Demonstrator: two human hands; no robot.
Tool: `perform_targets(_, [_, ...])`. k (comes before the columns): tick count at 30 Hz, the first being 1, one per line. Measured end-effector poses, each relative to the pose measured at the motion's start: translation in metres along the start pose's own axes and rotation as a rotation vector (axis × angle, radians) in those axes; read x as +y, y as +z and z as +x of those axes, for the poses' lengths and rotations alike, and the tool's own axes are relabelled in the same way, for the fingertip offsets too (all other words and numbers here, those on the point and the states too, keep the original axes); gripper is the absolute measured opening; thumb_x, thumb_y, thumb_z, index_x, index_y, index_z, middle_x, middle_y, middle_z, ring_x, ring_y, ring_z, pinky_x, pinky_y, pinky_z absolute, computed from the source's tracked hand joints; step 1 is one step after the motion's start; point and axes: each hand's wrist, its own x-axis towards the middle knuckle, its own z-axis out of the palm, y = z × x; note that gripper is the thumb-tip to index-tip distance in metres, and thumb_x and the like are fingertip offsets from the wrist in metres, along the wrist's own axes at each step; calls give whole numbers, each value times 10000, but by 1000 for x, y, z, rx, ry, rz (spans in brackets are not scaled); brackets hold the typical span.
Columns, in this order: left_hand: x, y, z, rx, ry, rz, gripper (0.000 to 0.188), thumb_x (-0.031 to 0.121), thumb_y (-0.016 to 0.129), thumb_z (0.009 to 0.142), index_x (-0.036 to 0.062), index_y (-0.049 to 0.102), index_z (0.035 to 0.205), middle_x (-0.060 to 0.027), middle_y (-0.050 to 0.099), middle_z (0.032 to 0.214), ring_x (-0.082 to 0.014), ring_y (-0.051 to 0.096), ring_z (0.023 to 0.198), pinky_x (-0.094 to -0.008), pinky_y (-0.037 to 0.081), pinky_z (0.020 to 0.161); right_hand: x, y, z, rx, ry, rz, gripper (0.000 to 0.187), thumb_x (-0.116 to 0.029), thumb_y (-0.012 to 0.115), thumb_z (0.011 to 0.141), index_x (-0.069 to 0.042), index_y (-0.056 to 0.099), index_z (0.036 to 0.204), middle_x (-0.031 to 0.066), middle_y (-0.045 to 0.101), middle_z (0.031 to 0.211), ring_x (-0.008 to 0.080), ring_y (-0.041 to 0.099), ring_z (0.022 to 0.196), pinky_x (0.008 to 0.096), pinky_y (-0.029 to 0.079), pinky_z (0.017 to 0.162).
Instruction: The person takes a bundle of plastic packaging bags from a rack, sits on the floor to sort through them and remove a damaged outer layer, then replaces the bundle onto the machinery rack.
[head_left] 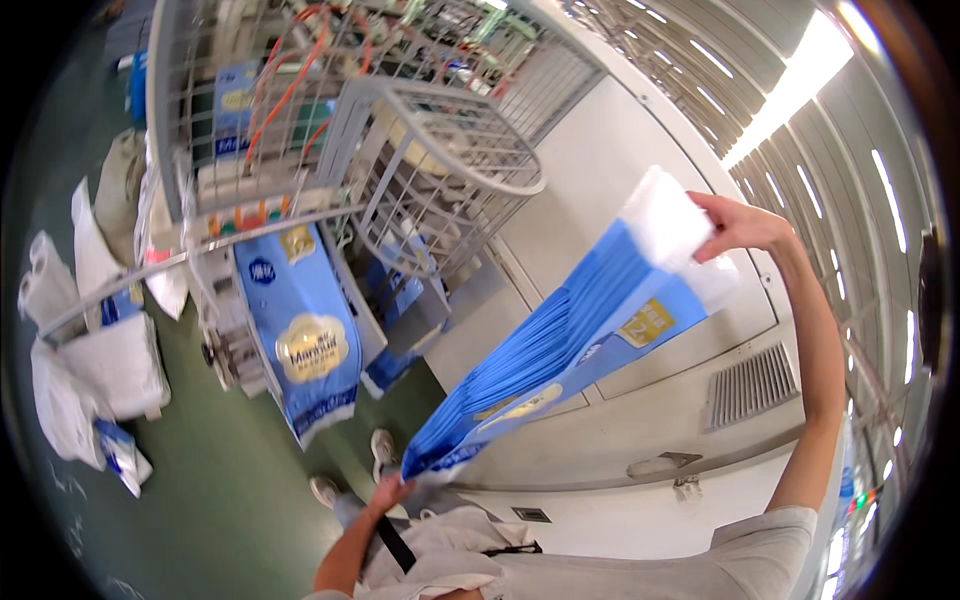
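Note:
A long stack of blue plastic packaging bags [570,345] with a white end stretches slantwise between my two hands. Many thin folded layers show along its side, and a yellow patch is printed near the top. My right hand [745,228], raised at the upper right, pinches the white end between thumb and fingers. Down near my legs, my left hand [390,492] grips the lower dark-blue end; most of its fingers are hidden behind the bags. Left of the stack, a blue printed bag sheet [305,335] hangs from the machine, apart from both hands.
A grey wire-mesh guard [450,130] encloses machinery with orange hoses. White machine panels [590,160] and a vent grille [752,387] stand behind the stack. White packs [118,365] and plastic wrapping lie at the left, above the green floor [215,500].

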Motion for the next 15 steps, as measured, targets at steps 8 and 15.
perform_targets(8, [20,-4,14,-319,12,-67,428,408,641,873,63,606,1125,-146,675,927,-237,647,859,-378,494,779,92,-8,41,121,-119,-135,475,-135,714,765,-33,562,1203,23,610,863,97,530,783,274,435,698])
perform_targets(15, [98,-21,61,-588,108,-446,400,234,623,923,29,552,1259,-60,627,1174,-147,568,1062,-323,457,918,144,4,88,281,-56,-194,590,-141,701,693,-115,573,1268,11,466,696,152,498,707,322,423,671])
